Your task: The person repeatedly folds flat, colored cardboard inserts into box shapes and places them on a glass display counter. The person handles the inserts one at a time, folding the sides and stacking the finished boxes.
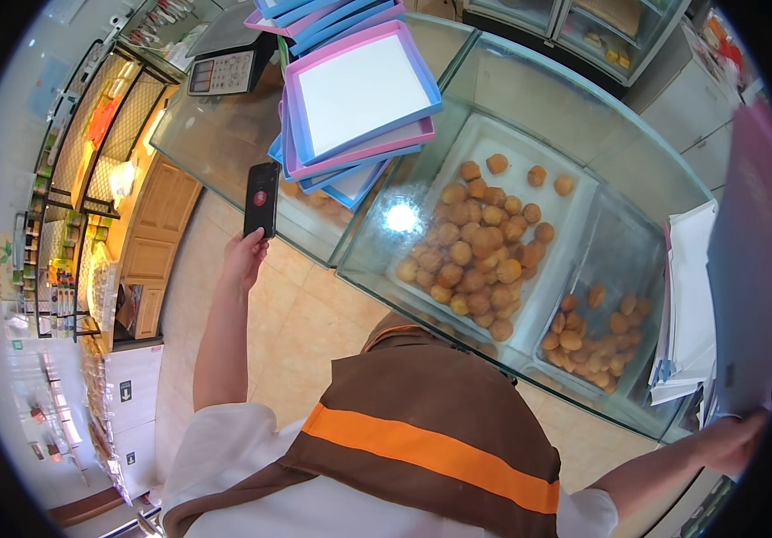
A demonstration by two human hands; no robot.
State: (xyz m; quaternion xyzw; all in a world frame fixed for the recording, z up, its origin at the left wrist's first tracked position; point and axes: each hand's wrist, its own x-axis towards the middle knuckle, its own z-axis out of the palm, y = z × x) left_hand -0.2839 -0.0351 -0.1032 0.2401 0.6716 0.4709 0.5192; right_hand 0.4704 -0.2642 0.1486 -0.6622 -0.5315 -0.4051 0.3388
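Observation:
My left hand [244,258] is closed around the lower end of a black smartphone [261,199], its lit screen facing up over the counter's edge. Far out to the right, my right hand [734,441] grips the lower edge of a large flat pink and blue cardboard sheet [749,260] standing on edge. The fingers of that hand are partly hidden. Just left of the sheet is a bundle of white flat sheets [693,296]. Beyond the phone, pink and blue shallow box trays with white insides [364,90] form an uneven stack on the glass counter.
The glass display counter [574,143] curves across the front. Under its glass, many round brown pastries lie in a white tray [471,148], and others sit in a clear bin [619,251]. A scale [225,72] stands at the far left, near wooden cabinets [157,224].

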